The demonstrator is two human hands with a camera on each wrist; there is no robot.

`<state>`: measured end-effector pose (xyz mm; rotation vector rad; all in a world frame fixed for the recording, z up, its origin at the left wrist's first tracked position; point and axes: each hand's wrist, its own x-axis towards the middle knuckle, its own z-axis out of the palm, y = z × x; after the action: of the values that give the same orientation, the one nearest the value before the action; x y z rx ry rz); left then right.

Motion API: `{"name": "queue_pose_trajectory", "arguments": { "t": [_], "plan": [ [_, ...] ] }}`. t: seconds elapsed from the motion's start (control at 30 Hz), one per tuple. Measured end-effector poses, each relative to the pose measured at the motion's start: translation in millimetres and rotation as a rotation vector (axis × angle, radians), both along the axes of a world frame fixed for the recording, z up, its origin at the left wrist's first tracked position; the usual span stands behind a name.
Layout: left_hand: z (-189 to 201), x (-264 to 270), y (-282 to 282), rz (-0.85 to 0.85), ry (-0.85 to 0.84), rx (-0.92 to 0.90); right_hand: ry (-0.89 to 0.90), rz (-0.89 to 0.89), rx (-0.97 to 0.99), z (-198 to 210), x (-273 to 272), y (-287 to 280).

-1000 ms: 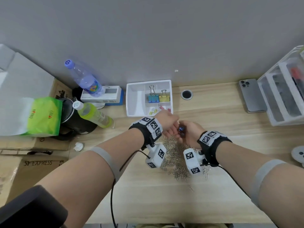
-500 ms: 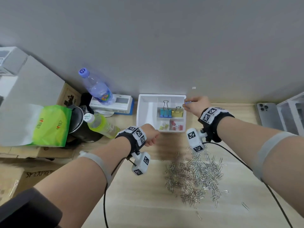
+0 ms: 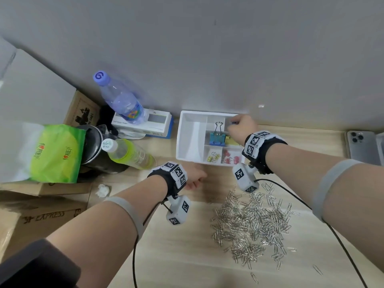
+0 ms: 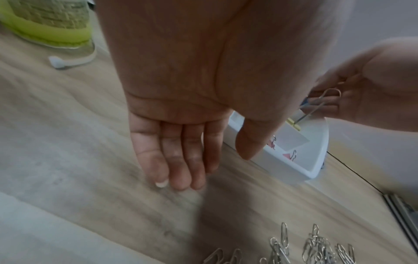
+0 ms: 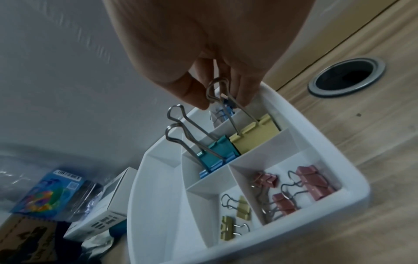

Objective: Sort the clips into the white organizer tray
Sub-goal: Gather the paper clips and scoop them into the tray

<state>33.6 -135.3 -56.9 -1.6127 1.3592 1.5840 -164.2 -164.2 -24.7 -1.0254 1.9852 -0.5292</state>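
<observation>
A: Well, progress on the sorting?

B: Partly done. Found in the white plastic compartmented organizer tray (image 3: 179, 142): large teal metal binder clip (image 3: 217, 138) and large yellow binder clip (image 3: 233, 142), upright in the middle section. Small yellow binder clips (image 3: 213, 157) and small pink binder clips (image 3: 229, 159) in the two front sections. Nothing seen in the long left section.

A: In hand now?

B: Small blue binder clip (image 5: 226, 105), pinched between thumb and fingers (image 5: 246, 89) of the right hand (image 3: 241, 127). Held above the far right section, close by the yellow clip's wire handles. Cannot tell whether touching those. Not yet released.

A: Left hand (image 3: 195, 179)?

B: Relaxed, fingers nearly straight, holding nothing. Hovering over the pale wooden worktop (image 3: 187, 256), just in front of the tray.

A: Outstanding?

B: Most of it, by judgement. Large heap of silver wire paper clips (image 3: 249, 223) lying loose on the worktop, apart from the tray, with strays beside.
</observation>
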Motion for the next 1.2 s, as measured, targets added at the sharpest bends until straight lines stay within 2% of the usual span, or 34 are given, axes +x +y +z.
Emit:
{"name": "queue_pose_trajectory", "arguments": {
  "t": [0.17,0.37,0.5,0.6,0.73,0.83,1.0,1.2],
  "plan": [
    [-5,-7,1,-0.005,0.017,0.028,-0.037,0.007,-0.072,-2,-4,9],
    [2,-13,16,-0.044,0.02,0.045,0.07,-0.16,-0.271,-5,-35,34],
    [8,-18,32,-0.146,0.008,-0.067,0.137,-0.185,-0.125,-21,-64,73],
    [6,-20,45,-0.308,-0.032,-0.12,0.212,-0.09,0.101,-33,-77,108],
    [3,-25,65,-0.295,-0.053,-0.221,0.267,0.197,0.302,-45,-68,147],
    [-7,-29,83,-0.321,-0.047,-0.31,0.247,0.377,0.242,-56,-50,166],
    [-20,-45,113,-0.36,-0.006,-0.404,0.205,0.536,0.048,-60,-24,191],
    [-25,-59,132,-0.534,0.026,-0.422,0.146,0.712,0.023,-58,-16,219]
  ]
}}
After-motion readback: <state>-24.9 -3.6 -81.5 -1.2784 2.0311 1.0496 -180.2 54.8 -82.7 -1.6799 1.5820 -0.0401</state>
